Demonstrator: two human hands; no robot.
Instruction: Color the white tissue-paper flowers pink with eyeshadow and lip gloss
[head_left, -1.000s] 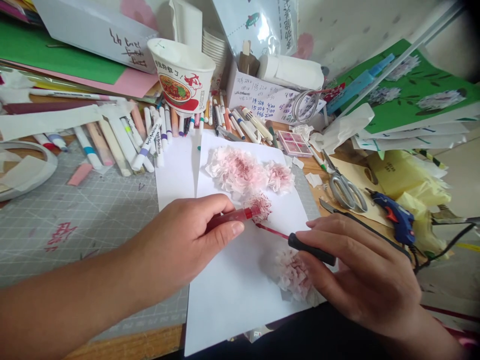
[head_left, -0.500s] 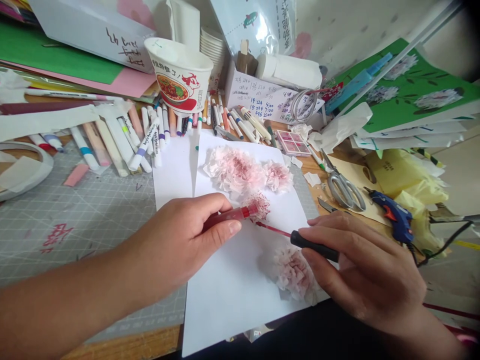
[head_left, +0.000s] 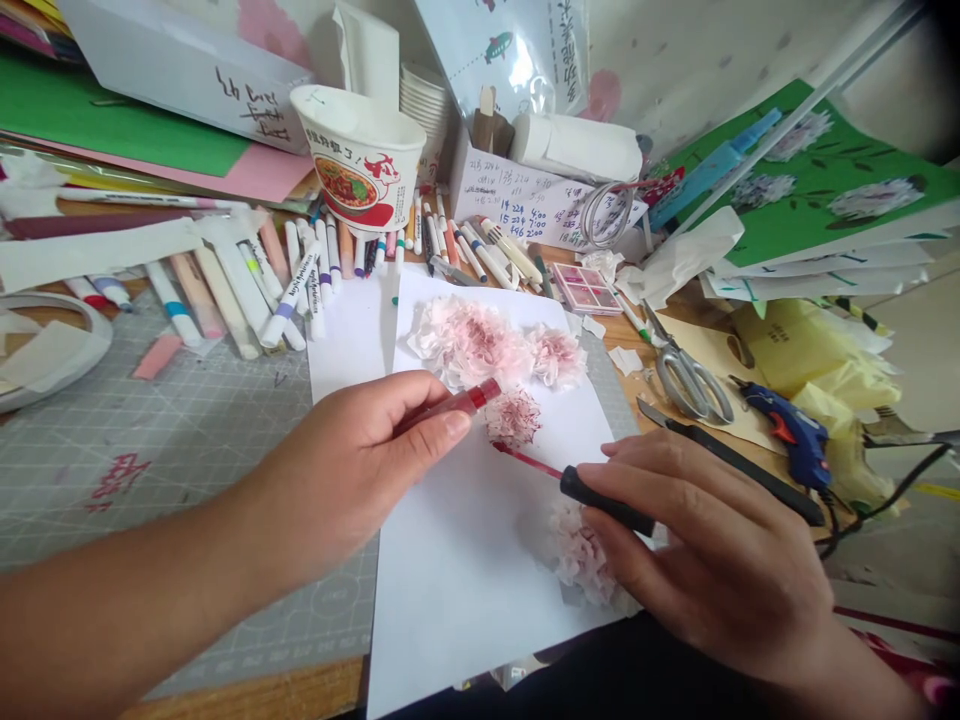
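Between the thumb and fingers of my left hand is a red lip gloss tube, uncapped, its neck pointing up and right. My right hand pinches the black cap of the lip gloss wand. The wand's red tip is at the lower left edge of a small paper flower with dark red petal edges; whether they touch I cannot tell. A larger pink-white paper flower and a smaller one lie above it on white paper. Another paper flower is partly hidden by my right hand.
Many markers lie along the back left, near a printed paper cup. To the right are scissors, a black-handled knife, a blue glue gun and a small pink palette. A grey cutting mat covers the left side.
The lip gloss tube has moved left and up, off the small flower. The wand has shifted left along the flower's lower edge, and my right hand moved left with it, uncovering more of the knife.
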